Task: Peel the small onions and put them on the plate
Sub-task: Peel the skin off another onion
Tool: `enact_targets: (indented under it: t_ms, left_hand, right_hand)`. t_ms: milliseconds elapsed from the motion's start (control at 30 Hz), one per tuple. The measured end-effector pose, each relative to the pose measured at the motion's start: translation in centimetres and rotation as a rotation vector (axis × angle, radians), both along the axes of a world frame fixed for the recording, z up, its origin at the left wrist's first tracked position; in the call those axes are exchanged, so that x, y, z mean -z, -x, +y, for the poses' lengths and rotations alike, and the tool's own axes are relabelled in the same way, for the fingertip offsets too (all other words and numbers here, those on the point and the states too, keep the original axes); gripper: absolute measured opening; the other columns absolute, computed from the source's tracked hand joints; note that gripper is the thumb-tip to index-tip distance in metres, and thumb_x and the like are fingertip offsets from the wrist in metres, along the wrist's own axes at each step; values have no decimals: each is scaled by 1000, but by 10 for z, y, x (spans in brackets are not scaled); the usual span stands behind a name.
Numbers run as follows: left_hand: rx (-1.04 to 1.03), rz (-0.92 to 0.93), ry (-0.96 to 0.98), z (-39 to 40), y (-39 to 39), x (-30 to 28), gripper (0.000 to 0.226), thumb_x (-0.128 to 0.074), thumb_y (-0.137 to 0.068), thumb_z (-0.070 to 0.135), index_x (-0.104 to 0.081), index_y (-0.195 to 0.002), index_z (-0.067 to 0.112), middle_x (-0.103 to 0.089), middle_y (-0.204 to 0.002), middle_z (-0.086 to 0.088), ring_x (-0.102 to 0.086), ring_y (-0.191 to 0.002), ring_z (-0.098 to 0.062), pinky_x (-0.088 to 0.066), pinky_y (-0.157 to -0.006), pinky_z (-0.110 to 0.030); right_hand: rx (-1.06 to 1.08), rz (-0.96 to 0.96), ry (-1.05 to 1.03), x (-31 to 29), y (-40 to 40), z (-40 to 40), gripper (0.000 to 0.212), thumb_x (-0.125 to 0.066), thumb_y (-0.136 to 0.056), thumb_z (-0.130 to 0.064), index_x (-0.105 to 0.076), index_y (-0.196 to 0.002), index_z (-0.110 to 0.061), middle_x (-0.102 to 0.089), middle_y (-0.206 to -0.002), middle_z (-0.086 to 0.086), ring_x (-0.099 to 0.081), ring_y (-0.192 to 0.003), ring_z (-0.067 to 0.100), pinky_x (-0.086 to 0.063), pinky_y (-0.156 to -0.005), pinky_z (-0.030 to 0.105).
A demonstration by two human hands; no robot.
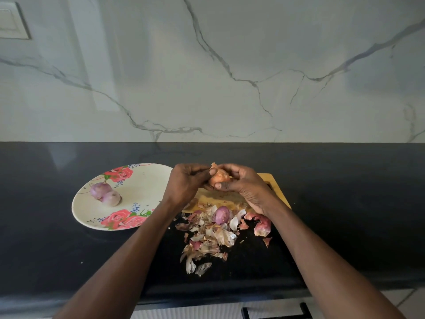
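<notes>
My right hand (pixel 239 183) cradled the small, papery orange-brown onion (pixel 219 178) above the wooden cutting board (pixel 279 194), fingers curled round it; my left hand (pixel 184 183) pinched a lifted flake of skin at its top. Best to pull that flake down in strips, turning the bulb, not digging into flesh. Its skin looked dry, loose and flaking. Two peeled purple onions (pixel 105 194) sat on the rose-patterned plate (pixel 147 180); another purplish onion (pixel 220 214) lay among the peelings (pixel 207 240).
</notes>
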State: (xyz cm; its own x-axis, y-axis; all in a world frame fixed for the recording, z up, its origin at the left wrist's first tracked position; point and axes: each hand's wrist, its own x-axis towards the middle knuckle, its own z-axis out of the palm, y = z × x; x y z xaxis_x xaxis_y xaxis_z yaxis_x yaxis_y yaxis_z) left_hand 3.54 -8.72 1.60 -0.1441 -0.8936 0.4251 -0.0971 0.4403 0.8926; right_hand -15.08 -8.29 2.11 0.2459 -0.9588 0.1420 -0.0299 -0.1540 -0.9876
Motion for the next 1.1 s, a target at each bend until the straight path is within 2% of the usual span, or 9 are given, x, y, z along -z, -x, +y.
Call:
enact_targets:
  t_ms: [100, 333, 433, 533, 667, 767, 833, 967, 1100]
  left_hand:
    - [-33, -33, 18, 1, 0, 0, 16, -73, -91, 15, -79, -102, 5, -78, -84, -7, -74, -69, -29, -62, -70, -33]
    - [-56, -41, -6, 1, 0, 0, 11, -74, -89, 13, -79, -96, 5, -78, -80, -7, -74, -70, -21, -59, -75, -35]
    - [-46, -29, -53, -1, -2, 1, 11, -74, -88, 10, -77, -96, 3, -77, -82, -13, -73, -69, -20, -59, -78, -40]
    - [-51, -37, -71, 0, -3, 2, 7, -74, -89, 8, -78, -94, 7, -77, -83, -13, -73, -69, -18, -59, -78, -38]
    - [-81, -120, -40, 5, -4, 4, 8, -74, -89, 11, -79, -93, 16, -78, -82, -5, -74, -72, -19, -58, -79, -40]
    - [-52, -178, -36, 15, 2, 1, 13, -74, -89, 7, -78, -100, 14, -78, -85, 0, -71, -69, -9, -54, -65, -26]
    - [-31, -187, -29, 22, 5, -1, 18, -71, -90, 8, -77, -105, 16, -78, -99, 1, -71, -72, -6, -50, -61, -17]
    - [-41, -146, 59, 28, 3, -3, 32, -67, -80, 24, -73, -106, 41, -74, -113, 18, -68, -101, -12, -55, -85, -28]
    - [33, -122, 72, 30, 5, -3, 43, -82, -79, 29, -71, -121, 26, -73, -118, 14, -69, -110, -6, -55, -96, -30]
  right_hand:
    - [31, 27, 12, 0, 1, -1, 53, -86, -68, 2, -67, -115, -13, -73, -115, 8, -69, -111, 28, -56, -97, 44]
    - [-25, 19, -2, -4, 9, 0, 61, -89, -57, -10, -70, -114, -18, -69, -122, 7, -67, -112, 24, -59, -90, 38]
    - [-55, -39, -44, -6, 16, -1, 48, -83, -68, 4, -70, -110, -15, -66, -125, 13, -66, -114, 28, -59, -88, 41]
    - [-76, -121, -51, -9, 20, 0, 43, -71, -78, 15, -67, -112, -11, -65, -125, 15, -67, -106, 26, -59, -82, 35]
    - [-98, -194, -71, -9, 26, 5, 47, -66, -79, 19, -66, -116, -10, -64, -126, 16, -68, -109, 29, -56, -93, 44]
    - [-114, -198, -96, -8, 25, 13, 45, -64, -80, 19, -64, -117, -7, -61, -130, 19, -68, -107, 29, -58, -88, 43]
    - [-105, -222, -93, -8, 24, 19, 39, -60, -85, 17, -63, -117, -5, -61, -131, 21, -68, -103, 29, -60, -84, 43]
    - [-47, -246, -53, -7, 28, 29, 40, -62, -86, 15, -66, -117, -11, -66, -126, 15, -70, -103, 23, -60, -71, 30]
    - [68, -174, 19, -5, 26, 36, 39, -79, -76, 4, -70, -110, -11, -72, -115, 10, -72, -102, 25, -62, -73, 34]
